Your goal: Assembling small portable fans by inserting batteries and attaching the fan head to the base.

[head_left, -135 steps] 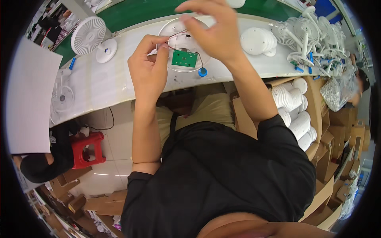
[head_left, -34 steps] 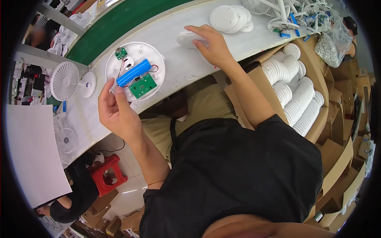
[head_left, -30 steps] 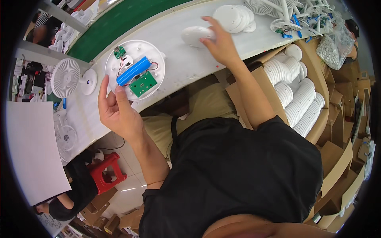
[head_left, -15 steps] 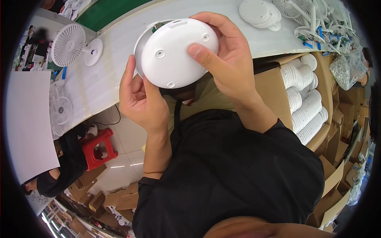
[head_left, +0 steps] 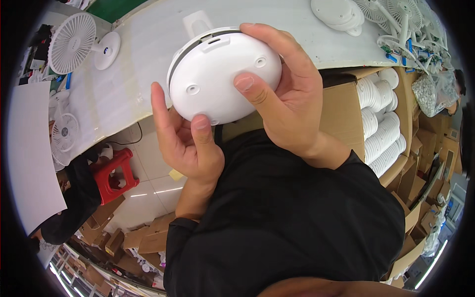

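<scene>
Far left: a white sheet (head_left: 27, 163) runs along the picture's edge. Beside it, a white desk fan (head_left: 74, 42) stands on the pale worktop (head_left: 133, 74) with its round grille turned toward the camera, and its round foot sits just to the right of the grille. A second small fan (head_left: 64, 133) sits lower, at the worktop's edge. Below these, a red stool (head_left: 114, 173) stands on the tiled floor, next to a person in dark clothes.

Centre: the left hand (head_left: 185, 141) is half open, fingers pointing up. Its thumb tip presses the lower rim of a round white base housing (head_left: 225, 76), and its fingers lie against the left edge. The housing is held up in front of the worktop, between both hands and clear of the surface. It is a disc with no real long axis. Its smooth closed face, with small recessed holes, is turned toward the camera. A dark seam shows along the upper left rim. A small notch sits at the top edge.

Right of centre: the right hand (head_left: 292, 99) clasps the housing firmly, thumb flat on the face and fingers wrapped over the top and right rim.

Upper right: loose white discs (head_left: 341, 12) lie on the worktop, and beyond them a tangle of fan parts (head_left: 405, 29).

Far right: an open cardboard box (head_left: 341, 119) holds white round covers (head_left: 381, 119) stacked in rows.
</scene>
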{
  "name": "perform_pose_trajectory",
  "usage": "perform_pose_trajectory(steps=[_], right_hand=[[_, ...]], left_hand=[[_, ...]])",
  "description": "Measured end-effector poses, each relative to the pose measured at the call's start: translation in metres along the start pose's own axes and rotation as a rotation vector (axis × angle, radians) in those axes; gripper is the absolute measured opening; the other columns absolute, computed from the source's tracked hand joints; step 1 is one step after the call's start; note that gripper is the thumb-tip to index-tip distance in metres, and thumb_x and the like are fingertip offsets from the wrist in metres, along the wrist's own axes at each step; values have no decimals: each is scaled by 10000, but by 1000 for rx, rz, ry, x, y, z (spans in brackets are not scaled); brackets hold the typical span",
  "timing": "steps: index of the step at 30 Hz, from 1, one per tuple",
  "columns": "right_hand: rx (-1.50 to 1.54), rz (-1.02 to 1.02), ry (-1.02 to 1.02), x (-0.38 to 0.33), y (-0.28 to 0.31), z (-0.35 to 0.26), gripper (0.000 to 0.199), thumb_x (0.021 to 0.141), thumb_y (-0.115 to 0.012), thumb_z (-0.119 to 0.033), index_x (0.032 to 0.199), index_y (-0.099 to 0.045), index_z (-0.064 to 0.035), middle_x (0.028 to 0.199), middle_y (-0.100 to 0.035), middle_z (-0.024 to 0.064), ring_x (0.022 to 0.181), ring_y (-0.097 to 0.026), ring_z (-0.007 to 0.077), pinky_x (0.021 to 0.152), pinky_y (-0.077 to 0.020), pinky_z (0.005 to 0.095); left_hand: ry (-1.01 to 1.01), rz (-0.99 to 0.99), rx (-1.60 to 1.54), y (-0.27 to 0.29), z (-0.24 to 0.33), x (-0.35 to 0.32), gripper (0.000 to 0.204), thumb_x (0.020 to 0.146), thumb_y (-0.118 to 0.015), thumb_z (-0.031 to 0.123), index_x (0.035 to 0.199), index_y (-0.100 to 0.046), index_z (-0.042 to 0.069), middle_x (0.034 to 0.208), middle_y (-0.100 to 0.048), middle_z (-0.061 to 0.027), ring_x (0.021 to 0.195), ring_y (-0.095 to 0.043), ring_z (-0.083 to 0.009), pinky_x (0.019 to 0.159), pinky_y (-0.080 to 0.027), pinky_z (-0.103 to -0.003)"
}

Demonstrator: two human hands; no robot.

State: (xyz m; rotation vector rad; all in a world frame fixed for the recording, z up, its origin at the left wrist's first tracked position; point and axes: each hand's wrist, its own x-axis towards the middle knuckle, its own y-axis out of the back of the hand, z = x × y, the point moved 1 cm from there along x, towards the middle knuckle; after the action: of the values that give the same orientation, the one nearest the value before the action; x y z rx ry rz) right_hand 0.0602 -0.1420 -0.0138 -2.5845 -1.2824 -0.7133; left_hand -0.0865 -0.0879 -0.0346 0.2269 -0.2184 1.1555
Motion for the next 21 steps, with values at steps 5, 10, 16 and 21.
perform_pose_trajectory(steps=[5, 10, 16, 21], right_hand=[[-28, -63, 36, 3, 2, -2, 514, 828, -677, -4, 1317, -518, -5, 1223, -540, 142, 1017, -547, 206, 884, -457, 269], [-83, -102, 78, 7, 3, -6, 528, 821, -688, -3, 1321, -517, -5, 1177, -540, 131, 962, -543, 191, 848, -457, 261], [-66, -157, 4, 10, 3, -11, 519, 815, -693, 3, 1307, -530, 3, 1132, -537, 120, 922, -531, 178, 825, -448, 251], [-53, -211, -46, 14, 3, -13, 509, 808, -706, -17, 1290, -546, 12, 1091, -529, 110, 889, -517, 166, 799, -437, 240]], left_hand=[[-75, -19, 39, -1, 2, 2, 608, 992, -460, 198, 1477, -239, -94, 1342, -499, -279, 1175, -564, -302, 953, -489, -349], [-106, -32, 82, -2, 4, 2, 615, 1022, -433, 320, 1485, -264, -48, 1428, -441, -238, 1237, -517, -288, 1020, -431, -362], [-58, -35, 11, 0, 8, 5, 637, 1007, -425, 229, 1496, -167, -88, 1407, -437, -279, 1229, -526, -338, 1011, -444, -375], [1, 16, -74, 0, 10, 4, 606, 1004, -468, 259, 1460, -262, -82, 1366, -479, -254, 1184, -550, -319, 996, -448, -368]])
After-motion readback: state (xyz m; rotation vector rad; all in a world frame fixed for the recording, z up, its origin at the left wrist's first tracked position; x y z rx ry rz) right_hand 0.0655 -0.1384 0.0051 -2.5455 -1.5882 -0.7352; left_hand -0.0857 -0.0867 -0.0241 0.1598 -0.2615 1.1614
